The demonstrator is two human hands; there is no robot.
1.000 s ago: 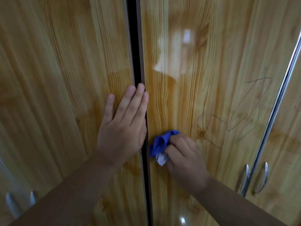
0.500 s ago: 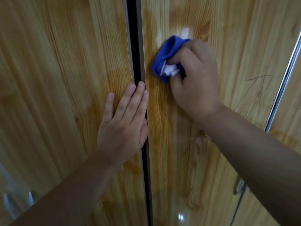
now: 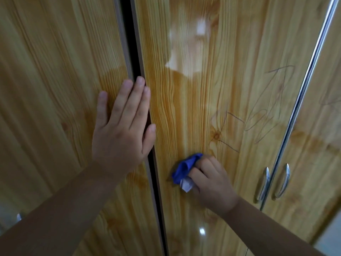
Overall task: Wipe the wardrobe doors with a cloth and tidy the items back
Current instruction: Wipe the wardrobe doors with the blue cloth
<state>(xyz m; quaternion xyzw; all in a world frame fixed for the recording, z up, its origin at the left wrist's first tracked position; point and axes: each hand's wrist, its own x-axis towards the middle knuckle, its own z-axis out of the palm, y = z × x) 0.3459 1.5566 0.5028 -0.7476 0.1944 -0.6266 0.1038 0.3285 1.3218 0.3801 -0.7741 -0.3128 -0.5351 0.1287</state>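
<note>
Glossy wood-grain wardrobe doors fill the view. My left hand lies flat with straight fingers on the left door, its fingertips at the dark gap between the doors. My right hand grips a bunched blue cloth with a white corner and presses it against the middle door, low down and just right of the gap. Dark scribble marks run across the middle door above and to the right of the cloth.
A chrome strip runs down between the middle door and the right door. Two chrome handles sit on either side of it at lower right. Another handle shows at the lower left edge.
My right hand swept the cloth from low on the middle door up to near the top, then back down to low beside the gap. My left hand stayed flat on the left door.
</note>
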